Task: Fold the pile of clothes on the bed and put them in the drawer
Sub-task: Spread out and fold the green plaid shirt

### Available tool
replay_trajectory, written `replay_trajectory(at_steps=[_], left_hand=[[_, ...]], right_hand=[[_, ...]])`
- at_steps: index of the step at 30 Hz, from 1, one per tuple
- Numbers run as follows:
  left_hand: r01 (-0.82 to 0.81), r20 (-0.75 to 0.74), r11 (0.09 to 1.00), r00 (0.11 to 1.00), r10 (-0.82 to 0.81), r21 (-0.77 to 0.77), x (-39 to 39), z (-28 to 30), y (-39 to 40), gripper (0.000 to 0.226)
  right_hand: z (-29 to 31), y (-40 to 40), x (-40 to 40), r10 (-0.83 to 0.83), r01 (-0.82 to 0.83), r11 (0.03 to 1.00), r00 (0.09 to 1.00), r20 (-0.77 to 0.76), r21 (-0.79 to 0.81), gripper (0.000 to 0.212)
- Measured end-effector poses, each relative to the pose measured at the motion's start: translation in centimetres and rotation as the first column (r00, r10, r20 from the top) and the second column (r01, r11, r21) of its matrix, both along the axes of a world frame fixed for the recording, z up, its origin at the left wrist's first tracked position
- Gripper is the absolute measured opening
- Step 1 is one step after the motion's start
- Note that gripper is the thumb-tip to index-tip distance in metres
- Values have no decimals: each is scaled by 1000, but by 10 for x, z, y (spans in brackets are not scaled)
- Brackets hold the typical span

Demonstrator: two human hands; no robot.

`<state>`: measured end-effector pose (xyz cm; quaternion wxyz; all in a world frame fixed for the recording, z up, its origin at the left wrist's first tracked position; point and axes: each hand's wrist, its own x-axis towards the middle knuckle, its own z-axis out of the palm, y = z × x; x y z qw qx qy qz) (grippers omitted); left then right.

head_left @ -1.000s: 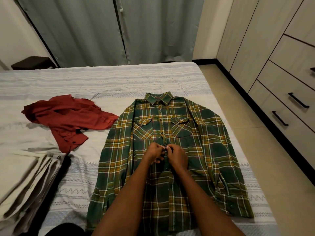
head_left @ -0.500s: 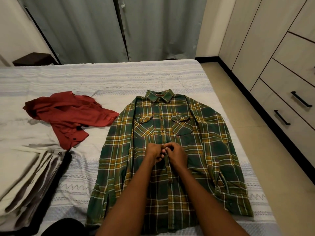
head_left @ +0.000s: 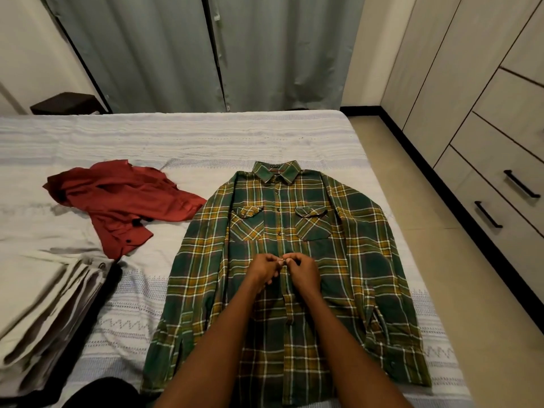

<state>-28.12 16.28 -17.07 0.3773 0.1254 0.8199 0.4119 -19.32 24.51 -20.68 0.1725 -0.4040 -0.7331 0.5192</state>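
A green and yellow plaid shirt lies flat and face up on the bed, collar away from me, sleeves along its sides. My left hand and my right hand meet at the button placket in the middle of the shirt's front. Both pinch the placket fabric with curled fingers, fingertips touching each other. A crumpled red shirt lies to the left of the plaid one.
A stack of folded beige cloth sits at the bed's left front. Closed wardrobe drawers with black handles line the right wall across a strip of tiled floor. Grey curtains hang behind the bed.
Both hands stay together on the placket, with small finger movements only. The view has shifted slightly.
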Motion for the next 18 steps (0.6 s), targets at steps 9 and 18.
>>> replay_trajectory(at_steps=[9, 18], left_hand=[[-65, -72, 997, 995, 68, 37, 13, -2, 2, 15], [22, -414, 989, 907, -81, -145, 39, -8, -37, 14]], right_hand=[[13, 2, 7, 137, -192, 965, 950, 279, 180, 23], [27, -24, 51, 60, -159, 925, 958, 280, 345, 15]])
